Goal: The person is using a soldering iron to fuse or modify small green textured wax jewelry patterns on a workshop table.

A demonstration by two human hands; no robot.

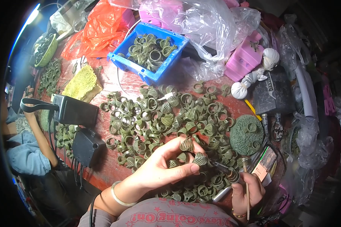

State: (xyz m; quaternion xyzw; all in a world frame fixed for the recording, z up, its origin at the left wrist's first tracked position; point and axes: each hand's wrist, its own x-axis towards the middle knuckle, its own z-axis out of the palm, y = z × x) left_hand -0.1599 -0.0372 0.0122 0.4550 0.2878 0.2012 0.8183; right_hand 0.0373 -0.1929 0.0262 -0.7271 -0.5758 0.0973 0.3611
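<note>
My left hand (166,166), with a pale bangle at the wrist, is closed around several dark green ribbed rings (186,145). One more ribbed ring (200,159) sits by the thumb tip. In my right hand (250,191) is a pen-like tool (233,176) with a dark grip, its thin metal tip pointing left at the rings in my left hand. A slender wooden stick (247,196) stands up along the same fingers; its head looks like a small brush. Beneath and around both hands lies a wide heap of similar green rings (155,113) on the red tabletop (106,172).
A blue bin (149,76) of rings stands at the back. Left are a yellow sponge (81,84), a black box with a strap (75,110) and another person's arm (39,138). Right are a round green pad (247,135), a phone (265,162) and a dark block (274,90).
</note>
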